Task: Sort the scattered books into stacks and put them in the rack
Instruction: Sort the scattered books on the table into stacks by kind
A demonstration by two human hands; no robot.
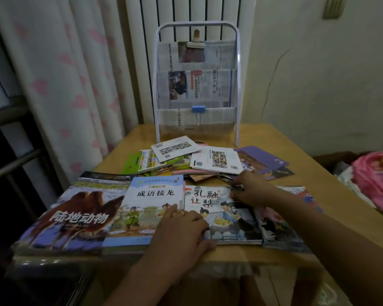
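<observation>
The left hand [181,230] lies flat, fingers spread, across the seam between the blue-topped book [142,208] and the pear-story book [221,215]. The right hand [250,191] pinches that book's upper right corner. At nine o'clock lies the camel book [75,215]; at three, another picture book [281,228]. At twelve, loose books [208,160] litter the table [318,177] before the newspaper-filled rack [197,85].

At the desk's [285,138] far edge stands the rack [197,85], a scattered pile of books [199,160] lies before it, and nearer still three books [150,213] lie side by side along the front edge.
</observation>
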